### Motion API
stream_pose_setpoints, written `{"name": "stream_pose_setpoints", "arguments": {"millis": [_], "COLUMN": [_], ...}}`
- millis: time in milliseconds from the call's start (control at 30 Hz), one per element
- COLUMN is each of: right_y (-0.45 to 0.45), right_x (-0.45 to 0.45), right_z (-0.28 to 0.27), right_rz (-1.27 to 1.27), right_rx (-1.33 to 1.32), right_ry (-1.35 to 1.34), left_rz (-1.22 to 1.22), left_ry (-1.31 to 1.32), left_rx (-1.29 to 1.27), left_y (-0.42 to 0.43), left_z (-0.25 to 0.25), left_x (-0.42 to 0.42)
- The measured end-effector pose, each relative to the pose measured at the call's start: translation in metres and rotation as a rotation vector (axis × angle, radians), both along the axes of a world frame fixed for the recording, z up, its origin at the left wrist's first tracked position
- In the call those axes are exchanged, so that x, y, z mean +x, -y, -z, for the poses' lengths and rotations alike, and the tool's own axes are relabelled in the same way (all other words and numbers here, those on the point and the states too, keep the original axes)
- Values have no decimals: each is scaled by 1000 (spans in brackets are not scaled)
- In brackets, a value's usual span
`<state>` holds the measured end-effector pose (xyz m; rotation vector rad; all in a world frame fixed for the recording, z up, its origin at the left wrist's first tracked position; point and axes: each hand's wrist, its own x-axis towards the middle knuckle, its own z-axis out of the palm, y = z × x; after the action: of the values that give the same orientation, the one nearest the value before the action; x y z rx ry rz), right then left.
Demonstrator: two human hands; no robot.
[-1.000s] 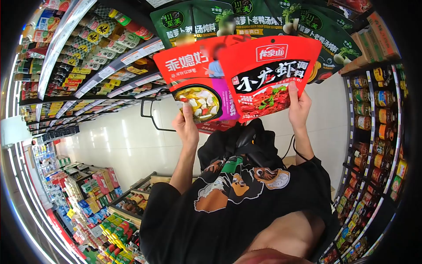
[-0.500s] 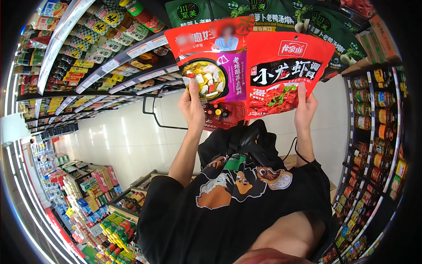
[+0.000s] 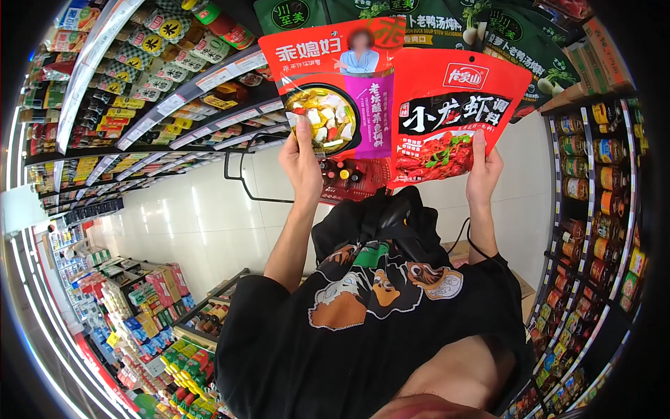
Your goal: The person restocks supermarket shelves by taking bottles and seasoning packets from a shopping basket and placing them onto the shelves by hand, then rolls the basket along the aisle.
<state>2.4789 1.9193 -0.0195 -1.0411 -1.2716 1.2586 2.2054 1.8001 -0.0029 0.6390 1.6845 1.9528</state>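
Note:
My left hand [image 3: 301,164] grips the lower left edge of a red and purple packet [image 3: 335,105] with a bowl of food pictured on it, thumb on the front. My right hand [image 3: 483,171] pinches the lower right edge of a red and black packet [image 3: 453,115] showing crayfish, its thumb also on the front. Both packets are upright, side by side, fronts facing me, the right one slightly overlapping the left. The fingers behind the packets are hidden. Green packets [image 3: 433,26] stand on the shelf beyond them.
A red basket [image 3: 377,183] holding several bottles is below the packets, its black handle [image 3: 241,183] out to the left. Shelves of bottles [image 3: 174,105] rise on the left, shelves of jars [image 3: 604,188] on the right. Stacked goods [image 3: 139,300] stand at the lower left.
The two packets were overlapping and tilted; the left one has moved up and turned fully toward me, and the right one has shifted right. The basket's bottles have come into view.

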Motion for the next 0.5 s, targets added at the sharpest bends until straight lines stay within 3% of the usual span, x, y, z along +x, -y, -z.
{"name": "stream_pose_setpoints", "arguments": {"millis": [400,500], "right_y": [3,6], "right_x": [0,-4], "right_z": [0,-6], "right_rz": [3,-7], "right_rx": [-25,-19], "right_ry": [11,8], "left_rz": [59,96], "left_ry": [-16,57], "left_rx": [-14,84], "left_y": [-32,-59], "left_z": [-16,-25], "left_x": [-25,-36]}}
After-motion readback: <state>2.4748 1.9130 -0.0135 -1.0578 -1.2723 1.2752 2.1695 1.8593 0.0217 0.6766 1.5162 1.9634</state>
